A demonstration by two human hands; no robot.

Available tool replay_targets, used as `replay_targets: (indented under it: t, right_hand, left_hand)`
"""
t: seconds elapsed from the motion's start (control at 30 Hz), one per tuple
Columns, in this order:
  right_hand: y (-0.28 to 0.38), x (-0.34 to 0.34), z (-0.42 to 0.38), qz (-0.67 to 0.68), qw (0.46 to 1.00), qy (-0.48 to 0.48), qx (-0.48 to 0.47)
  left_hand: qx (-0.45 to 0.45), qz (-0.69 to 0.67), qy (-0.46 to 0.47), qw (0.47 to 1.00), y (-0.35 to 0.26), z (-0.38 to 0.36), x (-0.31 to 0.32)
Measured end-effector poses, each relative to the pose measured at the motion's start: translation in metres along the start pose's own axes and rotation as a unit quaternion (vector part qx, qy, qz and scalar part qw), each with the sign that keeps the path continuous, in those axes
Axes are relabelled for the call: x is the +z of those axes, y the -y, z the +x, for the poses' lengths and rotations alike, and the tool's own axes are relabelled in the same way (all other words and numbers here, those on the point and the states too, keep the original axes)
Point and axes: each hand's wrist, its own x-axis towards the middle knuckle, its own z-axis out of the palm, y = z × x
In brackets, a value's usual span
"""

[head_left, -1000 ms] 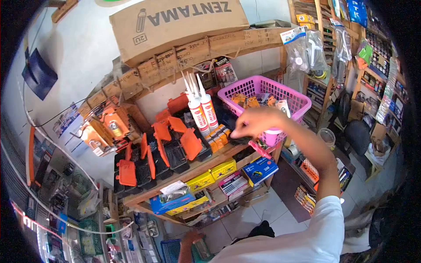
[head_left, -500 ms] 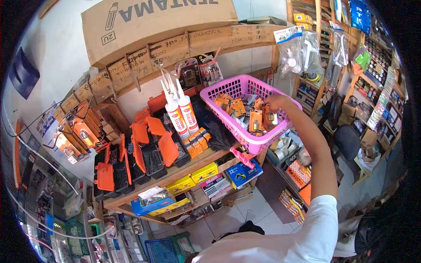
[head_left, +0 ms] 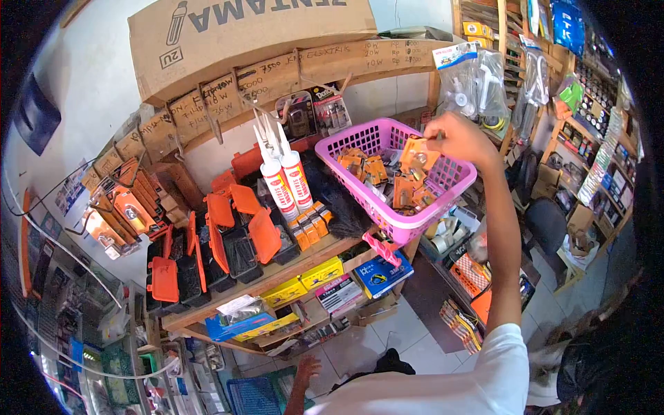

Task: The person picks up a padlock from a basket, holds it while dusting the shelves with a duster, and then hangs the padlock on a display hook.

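Observation:
My right hand is closed on a small orange carded pack, pinched at its edge over the right part of the pink basket. The pack's exact contents are too small to make out. Several similar orange packs lie loosely below it in the basket, along with small clear-wrapped pieces. My left hand hangs low near the floor, its fingers apart and holding nothing.
Left of the basket stand white sealant tubes, small orange boxes and black bins with orange lids. A black duster lies against the basket. Yellow boxes fill the shelf below. Bagged goods hang behind my right hand.
My right hand has risen from inside the basket, lifting an orange pack out from among the others. My left hand has come into view at the bottom.

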Motion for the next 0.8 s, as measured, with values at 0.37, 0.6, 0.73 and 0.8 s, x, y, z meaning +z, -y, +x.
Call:
replay_targets:
  t: [0.37, 0.6, 0.73, 0.8]
  right_hand:
    - [0.176, 0.187, -0.133, 0.143, 0.896, 0.359, -0.22]
    - [0.167, 0.178, -0.14, 0.186, 0.953, 0.227, -0.069]
    - [0.128, 0.158, -0.144, -0.016, 0.997, 0.038, 0.068]
    - [0.101, 0.185, -0.162, -0.019, 0.998, 0.01, 0.064]
  left_hand:
    - [0.098, -0.237, 0.319, 0.912, -0.246, -0.11, 0.177]
    - [0.02, -0.295, 0.485, 0.823, -0.24, -0.123, 0.194]
    - [0.031, -0.335, 0.393, 0.856, -0.225, -0.123, 0.179]
    - [0.054, -0.391, 0.373, 0.84, -0.227, -0.125, 0.165]
